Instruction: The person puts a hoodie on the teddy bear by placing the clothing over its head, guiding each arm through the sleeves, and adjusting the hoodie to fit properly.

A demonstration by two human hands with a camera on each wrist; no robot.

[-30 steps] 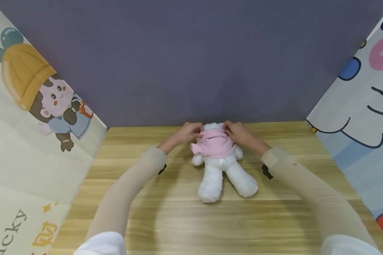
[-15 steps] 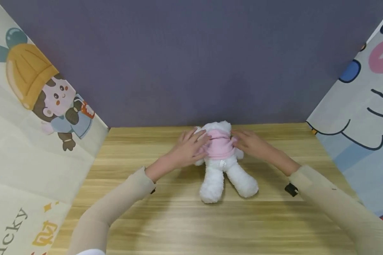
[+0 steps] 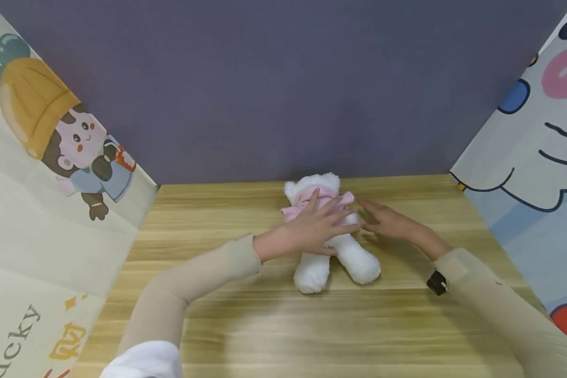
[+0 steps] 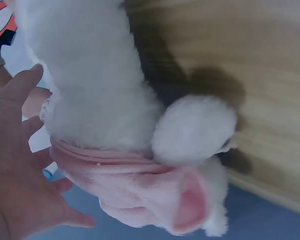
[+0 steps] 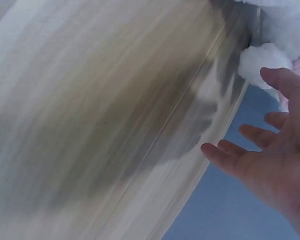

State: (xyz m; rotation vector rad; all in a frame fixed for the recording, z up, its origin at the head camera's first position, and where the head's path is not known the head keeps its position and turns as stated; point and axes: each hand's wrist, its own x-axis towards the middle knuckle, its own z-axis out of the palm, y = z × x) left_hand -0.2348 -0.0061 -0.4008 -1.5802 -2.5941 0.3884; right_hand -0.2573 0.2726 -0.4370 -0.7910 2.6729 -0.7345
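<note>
A white plush toy lies on the wooden table near its back edge, legs toward me. Its pink top is bunched around the upper body, with one sleeve opening showing in the left wrist view. My left hand is spread over the toy's back with straight fingers, and hides much of the body and top; whether the palm touches cannot be told. Just right of the toy, my right hand has its fingers apart and holds nothing. In the right wrist view, a small round white arm of the toy is beyond my thumb.
The wooden table ends at a dark grey-blue back wall. Printed cartoon panels stand at both sides, the left panel and the right panel. A small black device is at my right cuff.
Both hands have let go of the pink top near the neck. My left hand has moved right and down over the toy's body; my right hand has drawn away to the right.
</note>
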